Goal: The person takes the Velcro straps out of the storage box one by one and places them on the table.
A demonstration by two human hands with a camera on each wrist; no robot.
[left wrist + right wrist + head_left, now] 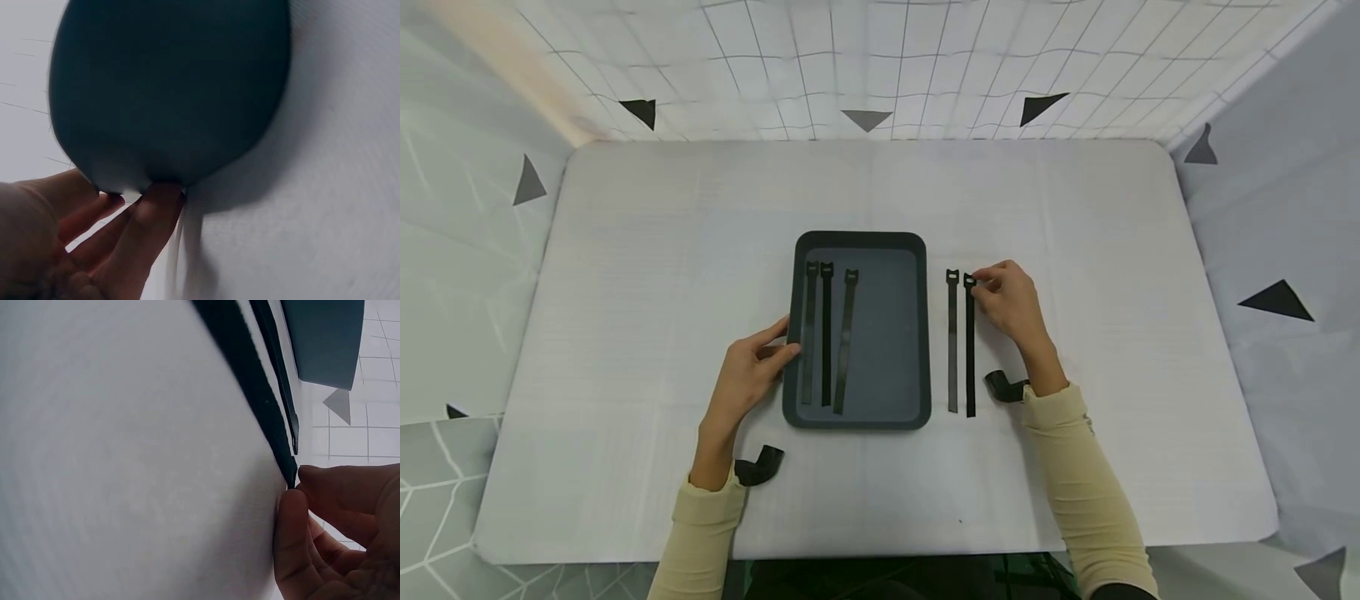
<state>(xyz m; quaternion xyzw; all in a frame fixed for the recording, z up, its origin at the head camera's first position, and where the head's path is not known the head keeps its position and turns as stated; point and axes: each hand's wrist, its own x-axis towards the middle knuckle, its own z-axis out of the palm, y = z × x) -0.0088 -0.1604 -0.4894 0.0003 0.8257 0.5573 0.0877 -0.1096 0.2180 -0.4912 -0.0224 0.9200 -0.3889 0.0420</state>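
Three flat black straps (827, 333) with slotted heads lie in a round-cornered grey tray (922, 333), toward nine o'clock. Two similar straps (952, 350) lie at its three o'clock on the white table (1120, 250); the right hand (1011, 302) pinches the twelve-o'clock end of the outer strap (970, 358). The left hand (748, 372) grips the tray rim at nine o'clock.

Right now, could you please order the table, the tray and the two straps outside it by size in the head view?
1. Table
2. Tray
3. Left strap, right strap: too alike to rank
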